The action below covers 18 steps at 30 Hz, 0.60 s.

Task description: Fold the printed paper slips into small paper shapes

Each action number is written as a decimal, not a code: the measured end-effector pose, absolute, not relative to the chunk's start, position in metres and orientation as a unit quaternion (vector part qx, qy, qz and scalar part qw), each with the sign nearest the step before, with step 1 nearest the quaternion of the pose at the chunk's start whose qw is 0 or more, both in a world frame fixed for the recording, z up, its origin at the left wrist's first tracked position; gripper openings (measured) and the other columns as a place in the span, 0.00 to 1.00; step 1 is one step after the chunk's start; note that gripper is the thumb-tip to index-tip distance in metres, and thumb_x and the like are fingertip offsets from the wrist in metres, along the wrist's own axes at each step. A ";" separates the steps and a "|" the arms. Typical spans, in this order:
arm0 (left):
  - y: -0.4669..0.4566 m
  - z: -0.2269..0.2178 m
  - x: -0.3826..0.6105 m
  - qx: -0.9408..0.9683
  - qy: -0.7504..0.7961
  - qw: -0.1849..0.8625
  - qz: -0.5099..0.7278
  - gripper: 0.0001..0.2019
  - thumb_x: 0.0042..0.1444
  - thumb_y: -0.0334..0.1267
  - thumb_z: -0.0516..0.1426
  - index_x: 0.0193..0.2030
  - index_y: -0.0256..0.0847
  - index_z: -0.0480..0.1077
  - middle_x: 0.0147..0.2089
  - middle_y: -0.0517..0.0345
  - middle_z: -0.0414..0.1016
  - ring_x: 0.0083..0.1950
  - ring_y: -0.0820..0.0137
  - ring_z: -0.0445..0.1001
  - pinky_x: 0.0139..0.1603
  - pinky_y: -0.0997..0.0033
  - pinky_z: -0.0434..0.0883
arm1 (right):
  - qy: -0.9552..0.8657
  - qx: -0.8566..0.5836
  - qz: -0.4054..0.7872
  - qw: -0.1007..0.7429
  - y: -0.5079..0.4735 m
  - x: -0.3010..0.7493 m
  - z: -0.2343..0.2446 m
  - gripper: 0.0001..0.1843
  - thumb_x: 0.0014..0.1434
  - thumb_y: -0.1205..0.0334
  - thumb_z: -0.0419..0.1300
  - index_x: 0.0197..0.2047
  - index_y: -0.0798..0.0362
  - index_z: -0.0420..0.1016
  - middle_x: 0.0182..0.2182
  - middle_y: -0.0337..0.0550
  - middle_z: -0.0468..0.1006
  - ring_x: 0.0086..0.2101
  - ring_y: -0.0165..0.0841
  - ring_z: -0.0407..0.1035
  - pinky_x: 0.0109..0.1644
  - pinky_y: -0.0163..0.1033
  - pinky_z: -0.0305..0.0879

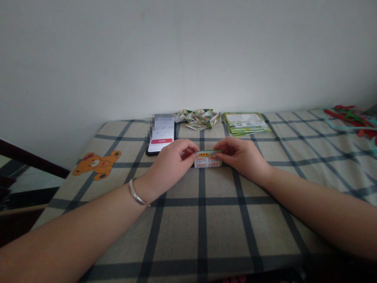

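Observation:
Both of my hands meet over the middle of a checked cloth (188, 220). My left hand (171, 163), with a silver bangle on its wrist, pinches the left end of a small folded printed paper strip (207, 159). My right hand (240, 155) pinches the strip's right end. The strip is orange, white and green, and it rests on or just above the cloth. Behind my hands lie a pile of several folded paper pieces (198, 118) and a stack of flat green leaflets (246, 123).
A phone (161, 135) with a lit screen lies at the back left of my hands. A bear print (97, 164) marks the cloth at the left. Red and green cords (353, 118) lie at the far right. A white wall rises behind.

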<state>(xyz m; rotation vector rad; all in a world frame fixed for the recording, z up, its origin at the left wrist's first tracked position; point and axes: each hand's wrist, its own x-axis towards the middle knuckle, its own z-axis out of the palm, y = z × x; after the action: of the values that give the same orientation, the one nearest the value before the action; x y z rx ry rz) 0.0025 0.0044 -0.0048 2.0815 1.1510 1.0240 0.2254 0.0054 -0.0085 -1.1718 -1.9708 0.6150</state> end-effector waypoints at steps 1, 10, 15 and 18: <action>0.004 -0.004 0.003 0.773 0.432 0.270 0.379 0.04 0.58 0.36 0.57 0.38 0.40 0.72 0.35 0.60 0.77 0.35 0.72 0.76 0.39 0.70 0.74 | -0.769 -0.460 0.238 0.376 0.005 0.226 -0.009 0.10 0.54 0.58 0.67 0.37 0.53 0.76 0.26 0.37 0.76 0.25 0.27 0.67 0.28 0.32 0.62; 0.002 -0.002 0.003 0.768 0.457 0.264 0.363 0.03 0.57 0.35 0.58 0.36 0.40 0.73 0.34 0.61 0.76 0.35 0.72 0.75 0.38 0.71 0.73 | -0.765 -0.464 0.245 0.374 0.003 0.224 -0.006 0.08 0.54 0.57 0.67 0.33 0.52 0.77 0.26 0.37 0.78 0.25 0.27 0.69 0.27 0.31 0.62; 0.003 -0.004 0.002 0.772 0.457 0.260 0.356 0.02 0.57 0.34 0.58 0.36 0.39 0.72 0.34 0.60 0.77 0.34 0.72 0.76 0.37 0.71 0.73 | -0.772 -0.467 0.243 0.357 0.005 0.226 -0.007 0.07 0.55 0.58 0.66 0.34 0.52 0.78 0.26 0.37 0.79 0.26 0.27 0.70 0.27 0.31 0.63; 0.004 -0.004 0.002 0.772 0.460 0.267 0.347 0.02 0.57 0.34 0.58 0.36 0.39 0.72 0.35 0.61 0.77 0.35 0.72 0.76 0.39 0.70 0.73 | -0.777 -0.467 0.251 0.340 0.007 0.228 -0.007 0.08 0.54 0.58 0.66 0.37 0.51 0.79 0.27 0.37 0.79 0.26 0.28 0.71 0.28 0.31 0.65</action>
<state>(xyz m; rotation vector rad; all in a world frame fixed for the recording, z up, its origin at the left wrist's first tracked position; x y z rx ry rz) 0.0016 0.0037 -0.0037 2.0850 1.2415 0.9379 0.2279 0.0066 -0.0073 -1.2146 -2.0210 0.6538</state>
